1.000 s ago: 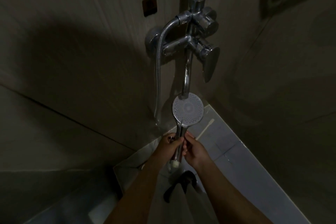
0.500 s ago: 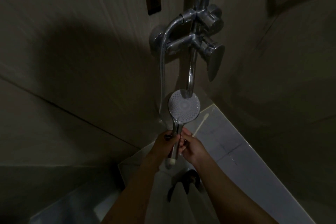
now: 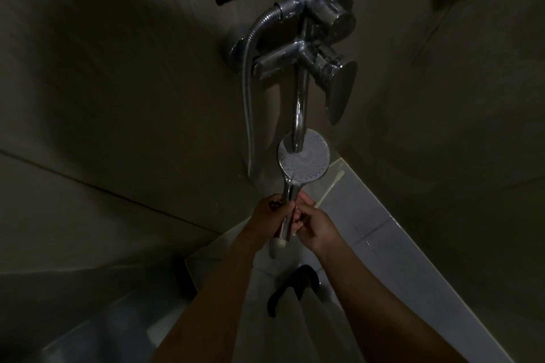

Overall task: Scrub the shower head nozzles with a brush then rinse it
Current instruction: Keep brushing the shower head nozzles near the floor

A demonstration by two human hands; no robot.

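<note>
Scrubbing isn't on right now: the brush (image 3: 330,188) lies on the white ledge (image 3: 383,215) at 2 o'clock from the hands, w/ neither hand touching it. The shower head (image 3: 305,162) is held nozzle-face up just under the spout (image 3: 299,115) at 12 o'clock, so prob. rinse stage or not started; no water visible, can't tell. Left hand (image 3: 272,212) wraps round the chrome handle (image 3: 290,194), and right hand (image 3: 314,225) pinches it from 3 o'clock w/ curled fingers.

One wide-angle camera, worn on the head, looks forward and steeply down into a dim tiled corner. The left hand (image 3: 272,211) and right hand (image 3: 317,227) sit close, mid-frame. The tap fitting (image 3: 321,47) is above them.
</note>
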